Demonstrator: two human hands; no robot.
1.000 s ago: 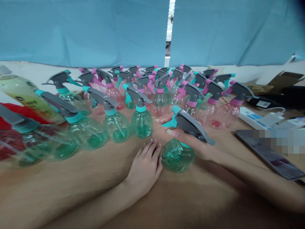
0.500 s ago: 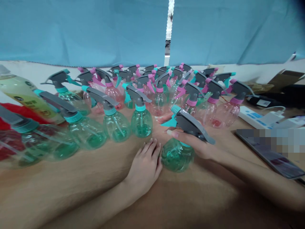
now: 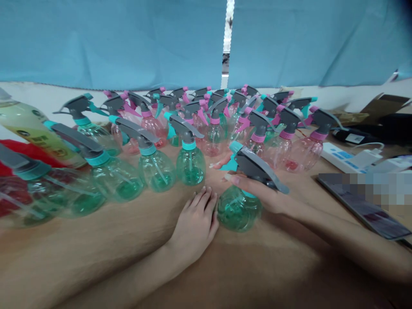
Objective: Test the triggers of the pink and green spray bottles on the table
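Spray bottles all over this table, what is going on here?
A person's right hand holds the grey sprayer head of a green spray bottle. Their left hand rests on the table beside that bottle. Rows of other green and pink spray bottles stand just beyond the hands.

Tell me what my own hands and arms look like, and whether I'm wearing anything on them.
Your left hand and right hand show no rings, watch or bracelet, and both forearms are bare, with no sleeves in view. Your fingers are slender, and the fingernails on your right hand are long with a pale finish.
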